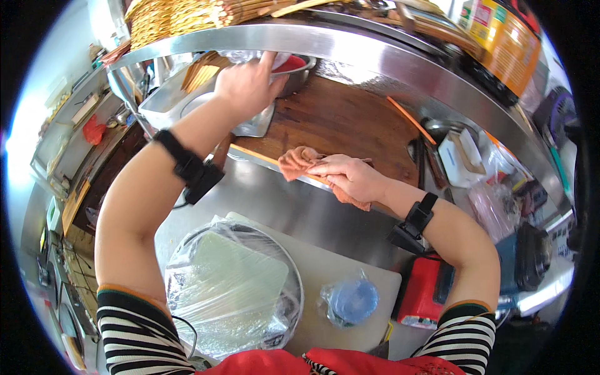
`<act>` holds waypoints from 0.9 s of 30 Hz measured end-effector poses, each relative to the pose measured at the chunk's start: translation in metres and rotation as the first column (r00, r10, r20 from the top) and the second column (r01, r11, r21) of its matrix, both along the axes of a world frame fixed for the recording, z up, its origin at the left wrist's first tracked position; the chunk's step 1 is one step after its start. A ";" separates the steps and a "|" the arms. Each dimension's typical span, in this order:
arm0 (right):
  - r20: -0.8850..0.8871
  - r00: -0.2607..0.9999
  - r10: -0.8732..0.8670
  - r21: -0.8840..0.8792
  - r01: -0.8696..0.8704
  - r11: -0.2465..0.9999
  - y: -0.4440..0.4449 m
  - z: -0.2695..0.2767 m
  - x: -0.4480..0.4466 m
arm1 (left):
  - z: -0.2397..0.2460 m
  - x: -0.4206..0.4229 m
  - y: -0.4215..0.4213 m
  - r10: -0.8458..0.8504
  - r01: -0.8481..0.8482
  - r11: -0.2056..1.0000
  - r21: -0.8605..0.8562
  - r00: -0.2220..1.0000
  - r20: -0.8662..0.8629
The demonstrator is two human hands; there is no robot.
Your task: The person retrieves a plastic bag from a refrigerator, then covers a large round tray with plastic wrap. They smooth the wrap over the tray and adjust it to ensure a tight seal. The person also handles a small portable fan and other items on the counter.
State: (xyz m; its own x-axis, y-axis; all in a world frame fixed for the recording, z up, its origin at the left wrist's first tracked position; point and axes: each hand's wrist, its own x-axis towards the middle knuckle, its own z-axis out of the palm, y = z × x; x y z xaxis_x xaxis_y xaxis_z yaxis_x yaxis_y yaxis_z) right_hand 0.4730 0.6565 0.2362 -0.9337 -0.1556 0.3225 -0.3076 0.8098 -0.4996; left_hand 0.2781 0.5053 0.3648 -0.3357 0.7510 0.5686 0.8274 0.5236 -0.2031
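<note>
My right hand [349, 176] is closed on an orange-brown cloth [300, 161] at the near edge of a dark wooden board [347, 122]. Part of the cloth hangs over that edge. My left hand [251, 84] reaches up under the front of a metal shelf [328, 42], beside a metal bowl [300, 77] with something red inside. Clear plastic film [234, 56] shows behind its fingers. Whether the left hand holds anything cannot be told. Below it, a metal container [258, 119] stands at the board's left end.
A large round tray under plastic wrap [234, 281] and a bagged blue round item [354, 300] are close to me, by a white cutting board [318, 272]. A red box [419, 290] sits at right. Bundled wooden sticks [187, 18] and an orange-yellow container [506, 51] stand on the shelf.
</note>
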 end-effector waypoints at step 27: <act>0.181 0.188 -0.965 0.257 0.938 0.231 0.164 0.000 -0.084 | -0.154 0.157 -0.308 -0.050 -0.147 0.970 0.194 0.658 0.751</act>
